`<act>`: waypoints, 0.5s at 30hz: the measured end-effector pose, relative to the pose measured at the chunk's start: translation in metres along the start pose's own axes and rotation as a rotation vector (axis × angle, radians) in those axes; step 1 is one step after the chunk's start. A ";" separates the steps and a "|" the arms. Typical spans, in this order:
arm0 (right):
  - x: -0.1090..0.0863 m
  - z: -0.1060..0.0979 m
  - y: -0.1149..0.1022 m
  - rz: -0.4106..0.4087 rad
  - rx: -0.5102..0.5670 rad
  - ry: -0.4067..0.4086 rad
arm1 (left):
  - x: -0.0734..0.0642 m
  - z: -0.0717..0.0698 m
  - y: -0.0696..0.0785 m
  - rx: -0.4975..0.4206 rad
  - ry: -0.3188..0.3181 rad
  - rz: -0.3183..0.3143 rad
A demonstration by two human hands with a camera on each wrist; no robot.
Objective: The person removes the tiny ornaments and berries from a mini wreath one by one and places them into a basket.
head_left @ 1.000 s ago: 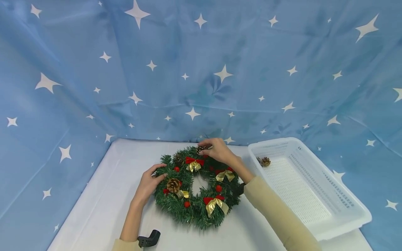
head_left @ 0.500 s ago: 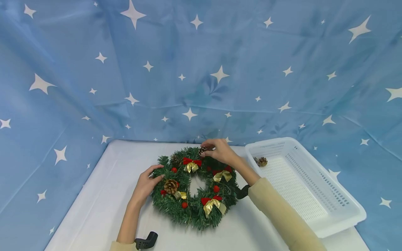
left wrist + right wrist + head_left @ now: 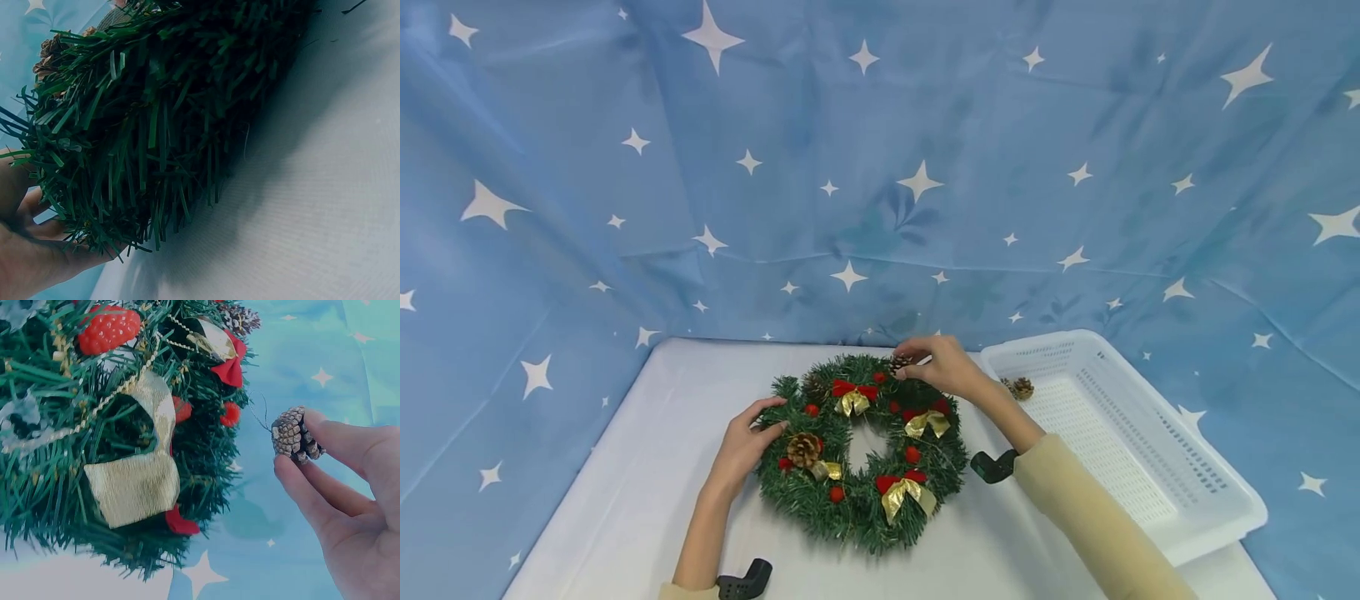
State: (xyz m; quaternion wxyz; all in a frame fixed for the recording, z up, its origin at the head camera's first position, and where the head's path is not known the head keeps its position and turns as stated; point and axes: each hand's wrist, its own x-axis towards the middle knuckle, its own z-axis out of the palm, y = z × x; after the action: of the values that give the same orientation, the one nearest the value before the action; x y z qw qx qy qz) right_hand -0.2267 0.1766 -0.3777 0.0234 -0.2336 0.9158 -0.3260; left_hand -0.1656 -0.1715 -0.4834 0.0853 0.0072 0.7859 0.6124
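Note:
A green wreath (image 3: 861,517) with red-and-gold bows, red berries and pine cones lies on the white table. My left hand (image 3: 745,442) grips its left edge; the left wrist view shows the thumb and fingers around the green needles, with some fingertips hidden among them. My right hand (image 3: 356,487) pinches a small pine cone (image 3: 290,435) between thumb and fingers. A thin wire loop sticks out of that cone toward the wreath. In the head view the right hand is over the wreath's far right edge. The wrist view shows a gap between cone and needles.
A white plastic basket (image 3: 1225,467) stands to the right, with a couple of loose pine cones (image 3: 1021,388) at its near-left inner wall. Behind the table hangs a blue curtain (image 3: 790,208) with white stars. Each wrist carries a black camera (image 3: 745,579).
My right hand has moved slightly right along the wreath's far edge, with the pine cone still pinched. The left hand keeps its place on the wreath. The head view has shifted a little.

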 end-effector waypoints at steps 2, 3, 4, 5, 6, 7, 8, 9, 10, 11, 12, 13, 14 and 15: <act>-0.002 -0.003 0.001 0.015 0.007 0.001 | 0.000 -0.001 0.000 0.004 -0.004 0.000; -0.003 -0.004 0.002 0.022 0.009 0.005 | 0.000 -0.002 0.001 0.006 -0.006 0.001; -0.003 -0.006 0.003 0.026 0.007 0.009 | 0.000 -0.003 0.001 0.008 -0.005 0.003; -0.004 -0.007 0.004 0.025 0.008 0.013 | 0.000 -0.004 0.002 0.006 -0.003 0.002; -0.004 -0.008 0.004 0.023 0.008 0.015 | 0.001 -0.005 0.002 0.005 -0.002 0.002; -0.005 -0.010 0.005 0.024 0.011 0.015 | 0.001 -0.005 0.002 0.005 -0.001 0.002; -0.006 -0.011 0.007 0.030 0.017 0.017 | 0.001 -0.005 0.002 0.005 0.000 0.002; -0.008 -0.013 0.008 0.035 0.019 0.022 | 0.002 -0.005 0.002 0.005 0.000 0.003; -0.010 -0.015 0.009 0.041 0.021 0.025 | 0.002 -0.005 0.002 0.005 -0.001 0.001; -0.012 -0.017 0.010 0.051 0.029 0.027 | 0.002 -0.005 0.002 0.006 -0.006 0.000; -0.014 -0.018 0.012 0.063 0.034 0.031 | 0.002 -0.004 0.001 0.007 -0.009 -0.001; -0.017 -0.021 0.013 0.077 0.041 0.034 | 0.002 -0.004 0.001 0.008 -0.010 -0.003; -0.020 -0.023 0.014 0.087 0.047 0.039 | 0.002 -0.003 0.000 0.006 -0.011 -0.008; -0.024 -0.026 0.016 0.093 0.047 0.043 | 0.002 -0.002 0.000 0.008 -0.013 -0.012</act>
State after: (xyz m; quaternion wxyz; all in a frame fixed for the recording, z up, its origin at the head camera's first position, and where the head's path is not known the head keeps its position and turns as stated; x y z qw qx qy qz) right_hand -0.2171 0.2129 -0.3696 0.0242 -0.1832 0.9180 -0.3508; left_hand -0.1676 -0.1738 -0.4834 0.0941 0.0066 0.7877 0.6088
